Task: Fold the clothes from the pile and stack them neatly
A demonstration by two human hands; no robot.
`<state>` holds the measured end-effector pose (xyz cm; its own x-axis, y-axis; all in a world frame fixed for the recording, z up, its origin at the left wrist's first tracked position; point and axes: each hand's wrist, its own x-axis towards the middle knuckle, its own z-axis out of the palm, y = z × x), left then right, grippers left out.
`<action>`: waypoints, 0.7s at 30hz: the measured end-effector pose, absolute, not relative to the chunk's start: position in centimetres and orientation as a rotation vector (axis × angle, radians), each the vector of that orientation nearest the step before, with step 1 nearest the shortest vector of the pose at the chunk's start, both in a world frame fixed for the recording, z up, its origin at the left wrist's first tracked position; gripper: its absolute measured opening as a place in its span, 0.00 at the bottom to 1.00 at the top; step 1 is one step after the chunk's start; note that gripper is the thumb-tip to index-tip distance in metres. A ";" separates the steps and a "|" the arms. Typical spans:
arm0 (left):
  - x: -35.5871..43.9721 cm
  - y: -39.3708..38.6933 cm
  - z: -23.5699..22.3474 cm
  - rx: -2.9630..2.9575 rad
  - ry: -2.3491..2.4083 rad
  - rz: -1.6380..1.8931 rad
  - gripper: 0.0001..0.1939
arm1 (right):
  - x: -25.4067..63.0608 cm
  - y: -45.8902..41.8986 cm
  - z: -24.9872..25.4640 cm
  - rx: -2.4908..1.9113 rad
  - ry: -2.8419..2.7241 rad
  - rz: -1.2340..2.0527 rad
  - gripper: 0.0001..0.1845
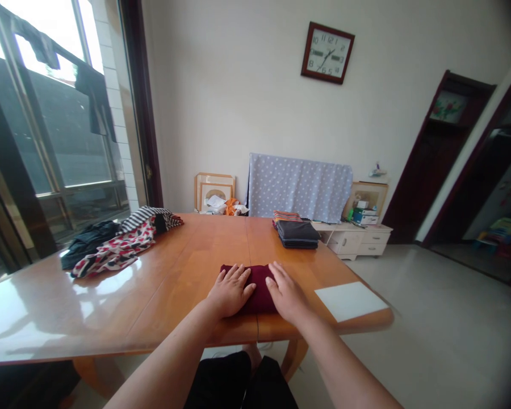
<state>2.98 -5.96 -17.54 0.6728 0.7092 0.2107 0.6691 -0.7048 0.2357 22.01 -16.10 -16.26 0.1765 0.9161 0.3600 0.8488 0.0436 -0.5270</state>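
Note:
A dark maroon garment (259,289), folded into a compact rectangle, lies on the wooden table (196,250) close to its front edge. My left hand (232,289) rests flat on the left part of the cloth, fingers spread. On its right end lies my right hand (286,292), palm down with the fingers stretched out. Both hands touch the fabric without gripping it. The parts of the cloth under the palms are hidden, and I cannot tell what kind of garment it is.
A pile of loose clothes (114,244), striped and patterned, sits at the table's left. Farther back on the right is a stack of folded dark clothes (297,233). A white sheet (351,301) lies near the right corner. Behind stands a low white cabinet (366,241).

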 end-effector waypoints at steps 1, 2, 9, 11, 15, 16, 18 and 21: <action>3.0 -5.9 -17.6 2.750 1.135 0.436 0.35 | 21.6 -15.8 -16.7 -1.845 -1.764 0.163 0.30; 2.9 -5.9 -17.8 2.754 1.132 0.440 0.35 | 21.2 -15.6 -17.2 -1.897 -1.820 0.206 0.30; 2.6 -5.4 -17.5 2.666 1.071 0.484 0.34 | 21.8 -14.8 -18.4 -1.827 -1.771 0.358 0.32; 2.0 -5.0 -16.9 2.569 1.076 0.625 0.33 | 22.6 -14.7 -17.8 -1.788 -1.615 0.357 0.30; -0.3 -4.1 -15.2 2.072 1.430 0.881 0.20 | 24.3 -14.7 -17.0 -1.865 -1.328 0.365 0.24; -0.9 -4.0 -14.9 1.936 1.515 0.855 0.17 | 24.6 -14.6 -16.9 -1.899 -1.298 0.397 0.23; -1.9 -4.1 -14.5 1.760 1.589 0.753 0.14 | 24.8 -14.5 -16.9 -1.956 -1.273 0.479 0.22; -2.4 -4.6 -14.4 1.664 1.547 0.628 0.15 | 24.3 -14.2 -16.8 -2.006 -1.267 0.587 0.19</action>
<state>-2.41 -4.64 -14.42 0.1434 0.9794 -0.1423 0.6032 0.0275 0.7971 24.34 -14.24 -16.79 0.4236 0.9057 -0.0153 0.5969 -0.2917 -0.7474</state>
